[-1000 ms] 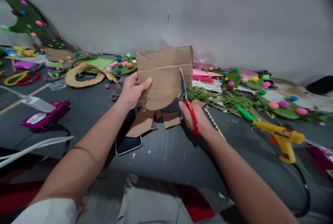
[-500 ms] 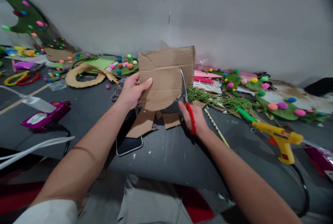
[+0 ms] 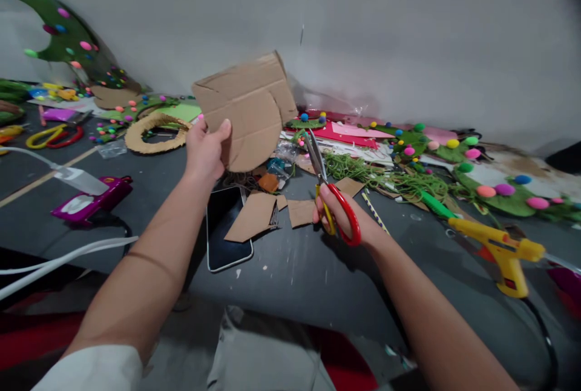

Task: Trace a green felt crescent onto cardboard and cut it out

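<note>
My left hand (image 3: 206, 149) grips a sheet of brown cardboard (image 3: 249, 115) by its lower left, thumb on the near face. The sheet's lower edge is cut in a curve, and a slit runs up its right side, leaving a flap tilted away. In my right hand (image 3: 333, 212) are scissors (image 3: 318, 161) with one red and one yellow handle. Their blades point up, slightly parted, apart from the cardboard. Below lie cardboard offcuts (image 3: 252, 218), one of them resting over a dark phone (image 3: 222, 230).
A yellow glue gun (image 3: 499, 246) stands at the right by green yarn (image 3: 354, 167). On the left are a cardboard ring (image 3: 157, 134), a purple power socket (image 3: 93, 197) with white cables, and other scissors (image 3: 54, 135). Pom-pom-dotted green felt (image 3: 490, 191) lies along the wall.
The cardboard has moved up and left with my left hand and tilted. The scissors have come out of the cut and sit apart from the sheet, lower right.
</note>
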The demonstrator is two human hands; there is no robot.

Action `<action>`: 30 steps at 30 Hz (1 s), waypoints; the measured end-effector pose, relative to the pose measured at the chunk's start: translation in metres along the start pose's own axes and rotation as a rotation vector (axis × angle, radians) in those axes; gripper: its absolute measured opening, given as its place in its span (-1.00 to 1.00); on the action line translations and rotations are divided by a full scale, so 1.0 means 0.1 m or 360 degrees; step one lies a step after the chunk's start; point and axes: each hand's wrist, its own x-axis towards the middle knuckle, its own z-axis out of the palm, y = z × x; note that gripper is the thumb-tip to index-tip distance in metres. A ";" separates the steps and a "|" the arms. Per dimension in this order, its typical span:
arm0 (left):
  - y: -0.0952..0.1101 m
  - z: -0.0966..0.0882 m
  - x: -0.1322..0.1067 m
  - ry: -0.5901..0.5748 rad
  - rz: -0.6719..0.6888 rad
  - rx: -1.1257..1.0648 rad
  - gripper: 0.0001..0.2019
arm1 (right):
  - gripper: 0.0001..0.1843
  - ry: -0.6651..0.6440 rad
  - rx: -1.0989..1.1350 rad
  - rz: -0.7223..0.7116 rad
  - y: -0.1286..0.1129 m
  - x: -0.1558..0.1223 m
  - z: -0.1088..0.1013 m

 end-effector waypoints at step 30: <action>0.14 0.09 -0.18 -0.0398 0.0066 0.0276 -0.38 | -0.18 -0.0270 0.0224 0.0159 -0.17 -0.11 -0.16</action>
